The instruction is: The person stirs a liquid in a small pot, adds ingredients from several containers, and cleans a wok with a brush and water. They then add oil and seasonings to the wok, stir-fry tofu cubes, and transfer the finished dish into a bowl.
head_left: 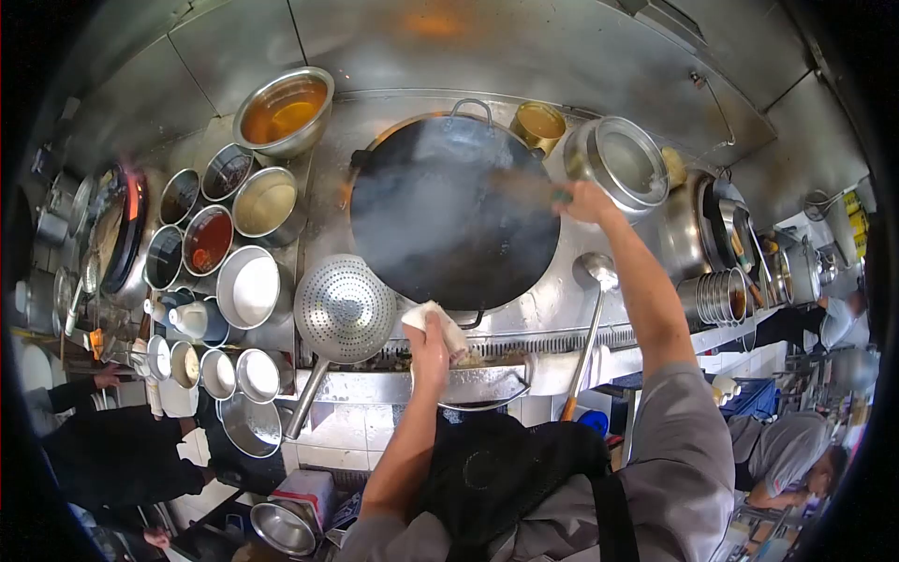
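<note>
A large black wok sits on the steel range, with steam or smoke over its inside. My right hand is at the wok's right rim, closed round a brown brush with a green part by my fingers; its head is smeared by motion over the wok. Below the near rim, my left hand grips a folded white cloth close to the wok's near handle. A perforated strainer lies just left of that hand. To the right, a ladle rests with its wooden-ended handle towards me.
Several metal pots of sauces and powders, among them a red sauce pot, crowd the left. A bowl of orange liquid stands behind them. At the back right are a tin and a steel pot. People work at both sides.
</note>
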`<state>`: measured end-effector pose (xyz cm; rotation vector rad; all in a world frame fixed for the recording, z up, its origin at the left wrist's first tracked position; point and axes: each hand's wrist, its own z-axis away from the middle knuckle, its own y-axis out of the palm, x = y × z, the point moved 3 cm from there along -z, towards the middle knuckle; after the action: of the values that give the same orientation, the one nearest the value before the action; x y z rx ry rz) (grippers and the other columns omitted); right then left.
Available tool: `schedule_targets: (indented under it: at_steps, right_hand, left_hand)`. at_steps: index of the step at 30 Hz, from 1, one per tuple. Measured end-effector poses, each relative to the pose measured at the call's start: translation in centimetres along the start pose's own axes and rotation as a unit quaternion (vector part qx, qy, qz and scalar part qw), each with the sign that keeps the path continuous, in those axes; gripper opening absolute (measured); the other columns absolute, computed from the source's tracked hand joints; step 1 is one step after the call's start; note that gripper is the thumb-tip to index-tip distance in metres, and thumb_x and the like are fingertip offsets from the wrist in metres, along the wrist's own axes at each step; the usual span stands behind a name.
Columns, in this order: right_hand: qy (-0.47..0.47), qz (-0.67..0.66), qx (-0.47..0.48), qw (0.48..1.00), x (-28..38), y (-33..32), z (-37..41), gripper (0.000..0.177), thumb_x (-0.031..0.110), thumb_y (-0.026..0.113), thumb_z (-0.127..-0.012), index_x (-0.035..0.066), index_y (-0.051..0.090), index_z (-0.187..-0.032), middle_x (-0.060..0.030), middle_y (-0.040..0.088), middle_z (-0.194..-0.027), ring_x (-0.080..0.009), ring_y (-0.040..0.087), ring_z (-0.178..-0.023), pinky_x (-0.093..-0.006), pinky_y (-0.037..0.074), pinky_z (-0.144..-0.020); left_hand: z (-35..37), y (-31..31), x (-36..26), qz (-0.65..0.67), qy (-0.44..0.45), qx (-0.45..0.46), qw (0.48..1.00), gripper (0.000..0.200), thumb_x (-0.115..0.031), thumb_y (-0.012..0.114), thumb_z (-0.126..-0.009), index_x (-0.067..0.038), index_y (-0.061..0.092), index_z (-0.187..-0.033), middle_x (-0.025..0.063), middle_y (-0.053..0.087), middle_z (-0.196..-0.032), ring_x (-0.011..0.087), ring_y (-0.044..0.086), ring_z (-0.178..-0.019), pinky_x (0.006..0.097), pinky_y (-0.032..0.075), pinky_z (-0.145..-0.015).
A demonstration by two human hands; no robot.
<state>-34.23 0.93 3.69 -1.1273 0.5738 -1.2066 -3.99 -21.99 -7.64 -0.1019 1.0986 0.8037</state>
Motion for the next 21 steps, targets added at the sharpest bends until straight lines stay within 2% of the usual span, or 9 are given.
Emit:
schedule_targets:
  at_steps: [3,5,7,9,11,13,15,17,21]
  right_hand:
    - [0.032,-0.123,-0.477,0.870,2.8,2.6,-1.7,0.070,0.036,0.063,-0.088,0.015,0.032,-0.147,-0.0297,0.061,-0.110,-0.0481,0.062,-0.091,-0.0527,0.051,-0.083]
    - [0.022,-0.163,-0.505,0.847,7.0,6.6,-2.8,0.071,0.035,0.063,-0.087,0.011,0.031,-0.146,-0.0281,0.062,-0.105,-0.0463,0.063,-0.094,-0.0518,0.052,-0.083]
    - [0.017,-0.061,-0.019,0.998,12.0,10.3,-3.0,0.074,0.036,0.066,-0.086,0.009,0.035,-0.146,-0.0261,0.062,-0.114,-0.0410,0.065,-0.096,-0.0489,0.053,-0.084]
    - [-0.101,-0.264,0.178,0.943,16.0,10.8,4.2,0.077,0.038,0.072,-0.083,0.012,0.038,-0.148,-0.0159,0.068,-0.096,-0.0245,0.065,-0.065,-0.0380,0.056,-0.062]
    - [-0.153,-0.274,0.309,0.898,12.0,9.0,5.8,0.081,0.040,0.076,-0.078,0.018,0.040,-0.148,-0.0070,0.067,-0.100,-0.0146,0.058,-0.061,-0.0299,0.053,-0.054]
    - [-0.005,-0.207,0.365,0.908,4.8,4.5,6.4,0.074,0.037,0.077,-0.078,0.021,0.047,-0.144,-0.0039,0.066,-0.105,-0.0134,0.057,-0.065,-0.0291,0.052,-0.053]
    - [0.082,-0.116,0.163,0.976,-3.3,1.8,5.7,0.068,0.037,0.072,-0.081,0.023,0.047,-0.143,-0.0150,0.065,-0.114,-0.0281,0.066,-0.093,-0.0395,0.056,-0.060]
    - [-0.006,-0.018,-0.361,0.932,-7.2,3.3,7.3,0.070,0.034,0.068,-0.086,0.018,0.037,-0.147,-0.0232,0.066,-0.108,-0.0412,0.065,-0.095,-0.0452,0.054,-0.074]
    - [0.191,-0.302,-0.476,0.803,-5.2,9.8,15.5,0.072,0.032,0.064,-0.089,0.006,0.031,-0.147,-0.0294,0.064,-0.110,-0.0483,0.061,-0.100,-0.0480,0.049,-0.086]
  left_hand:
    - [1.2,1.6,-0.1,0.028,-0.034,0.012,0.999,0.040,-0.030,0.051,-0.099,-0.005,0.039,-0.129,0.0107,0.054,-0.114,0.0196,0.058,-0.095,0.0340,0.053,-0.074]
    - [2.1,3.3,-1.9,-0.038,-0.063,-0.003,0.997,0.040,-0.032,0.051,-0.100,-0.005,0.040,-0.128,0.0104,0.054,-0.114,0.0193,0.058,-0.094,0.0334,0.053,-0.074]
    - [0.9,2.7,-0.4,-0.061,-0.046,-0.003,0.997,0.040,-0.033,0.050,-0.099,-0.005,0.040,-0.127,0.0102,0.054,-0.114,0.0188,0.057,-0.095,0.0326,0.052,-0.075]
    - [0.1,1.5,0.6,-0.035,-0.041,0.024,0.998,0.043,-0.035,0.051,-0.099,-0.006,0.040,-0.128,0.0095,0.055,-0.112,0.0185,0.057,-0.094,0.0322,0.052,-0.074]
    - [-0.3,0.2,1.6,-0.016,-0.044,-0.003,0.999,0.046,-0.038,0.051,-0.099,-0.008,0.040,-0.132,0.0082,0.056,-0.110,0.0177,0.058,-0.091,0.0330,0.053,-0.068]
    - [-0.2,-2.0,1.4,-0.012,-0.092,-0.006,0.996,0.049,-0.041,0.050,-0.099,-0.011,0.038,-0.136,0.0070,0.056,-0.112,0.0173,0.059,-0.090,0.0345,0.054,-0.063]
    - [-0.2,-6.5,2.3,-0.045,-0.036,-0.011,0.998,0.051,-0.041,0.050,-0.099,-0.009,0.036,-0.137,0.0097,0.054,-0.118,0.0189,0.058,-0.097,0.0349,0.054,-0.068]
    - [3.2,-7.8,-1.2,-0.070,-0.011,-0.012,0.997,0.050,-0.031,0.054,-0.099,-0.005,0.033,-0.136,0.0127,0.051,-0.123,0.0213,0.055,-0.106,0.0348,0.050,-0.086]
    - [3.0,-16.8,2.6,-0.215,0.062,0.003,0.975,0.064,-0.015,0.068,-0.089,0.000,0.031,-0.138,0.0144,0.054,-0.121,0.0209,0.055,-0.106,0.0330,0.046,-0.091]
